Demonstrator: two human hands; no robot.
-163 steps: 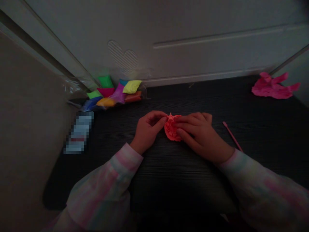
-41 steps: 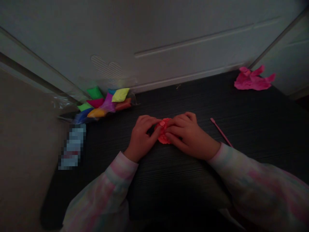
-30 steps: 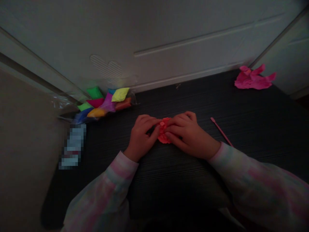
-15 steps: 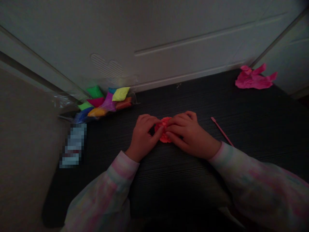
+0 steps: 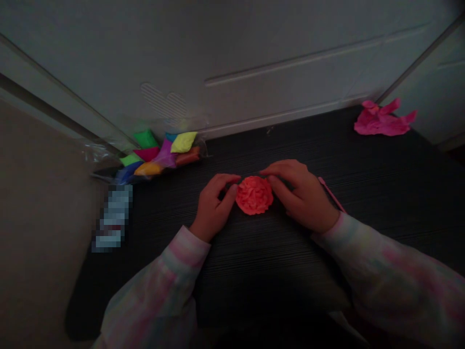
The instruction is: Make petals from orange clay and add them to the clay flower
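Note:
A round, ruffled rosette of coral-red modelling clay (image 5: 255, 195) lies on the dark ribbed mat (image 5: 254, 271), its folds fully visible. My left hand (image 5: 214, 206) rests beside it, the thumb at its left edge. My right hand (image 5: 301, 194) curves over its upper right side, the fingertips at the rim. Neither hand appears to lift the clay. A slim pink modelling tool (image 5: 332, 194) lies just beyond my right hand, partly hidden by my wrist.
Several coloured clay packets (image 5: 160, 157) are heaped at the mat's far left corner, near a pixelated, blurred item (image 5: 112, 218). Crumpled pink clay wrapping or sheet (image 5: 383, 121) lies at the far right. A pale door (image 5: 254, 58) rises behind the mat.
My hands have drawn apart from the clay, which they covered earlier. Its round ruffled top now shows. My right hand has moved up and to the right, closer to the pink tool.

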